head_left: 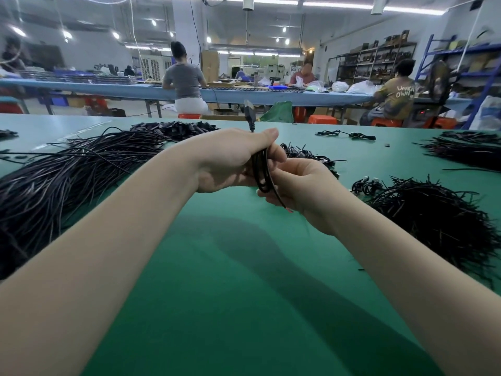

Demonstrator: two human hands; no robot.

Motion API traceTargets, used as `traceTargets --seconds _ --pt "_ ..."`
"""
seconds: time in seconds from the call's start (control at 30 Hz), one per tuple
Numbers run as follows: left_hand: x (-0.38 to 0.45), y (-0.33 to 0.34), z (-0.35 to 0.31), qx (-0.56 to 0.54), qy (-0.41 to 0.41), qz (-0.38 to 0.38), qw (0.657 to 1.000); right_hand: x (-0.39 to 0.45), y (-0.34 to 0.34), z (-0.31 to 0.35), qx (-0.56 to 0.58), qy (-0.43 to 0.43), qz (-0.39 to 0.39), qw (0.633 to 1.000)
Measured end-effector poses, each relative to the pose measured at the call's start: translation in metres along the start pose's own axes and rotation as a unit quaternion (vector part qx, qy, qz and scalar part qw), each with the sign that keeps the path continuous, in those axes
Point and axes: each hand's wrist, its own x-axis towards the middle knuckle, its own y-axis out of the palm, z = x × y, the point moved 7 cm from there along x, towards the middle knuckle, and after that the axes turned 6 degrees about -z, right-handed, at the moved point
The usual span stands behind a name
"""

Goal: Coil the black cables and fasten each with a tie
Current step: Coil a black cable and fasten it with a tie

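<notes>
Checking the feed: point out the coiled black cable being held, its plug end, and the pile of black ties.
Coiled black cable point(262, 173), head view, loops' middle.
Plug end point(249, 108), head view, connector body.
Pile of black ties point(444, 221), head view, heap's middle.

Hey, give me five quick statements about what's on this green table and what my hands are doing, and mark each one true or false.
1. The left hand grips a coiled black cable. True.
2. The right hand lies flat on the green table. False: it is raised, holding the coil's lower end.
3. Loose black cables are piled at the left. True.
4. The table is red. False: green.
5. A plug end sticks up above the left hand. True.
</notes>
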Motion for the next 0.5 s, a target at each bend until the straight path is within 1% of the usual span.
traceTargets --seconds 0.1,0.13,0.17,0.2,0.27,0.3,0.33,0.43,0.5 --pt "0.0 -0.01 0.0 0.097 -0.002 -0.051 0.994 0.003 -0.004 0.0 0.011 0.012 -0.016 1.0" --pt "0.001 -0.015 0.001 0.121 -0.001 -0.073 0.99 0.003 -0.006 0.0 0.012 0.017 -0.016 1.0" --pt "0.001 -0.016 0.002 0.122 0.001 -0.082 0.989 0.003 -0.007 0.001 0.009 0.021 -0.015 1.0" --pt "0.002 -0.014 0.003 0.095 0.005 -0.071 0.993 0.003 -0.006 0.0 0.005 0.023 -0.013 1.0" --pt "0.004 -0.001 0.004 -0.019 0.022 -0.014 0.999 0.0 -0.002 -0.002 0.004 0.031 -0.002 1.0" --pt "0.004 0.006 0.004 -0.069 0.034 0.008 0.997 -0.001 0.002 -0.003 0.007 0.038 0.009 0.999" --pt "0.005 0.008 0.004 -0.092 0.045 0.008 0.995 -0.002 0.004 -0.004 0.013 0.051 0.024 0.998" --pt "0.012 0.004 0.007 -0.109 0.055 -0.051 0.991 -0.006 0.01 -0.007 0.034 0.11 0.096 0.989" --pt "0.013 0.002 0.008 -0.125 0.059 -0.067 0.988 -0.008 0.01 -0.005 0.035 0.114 0.129 0.984"
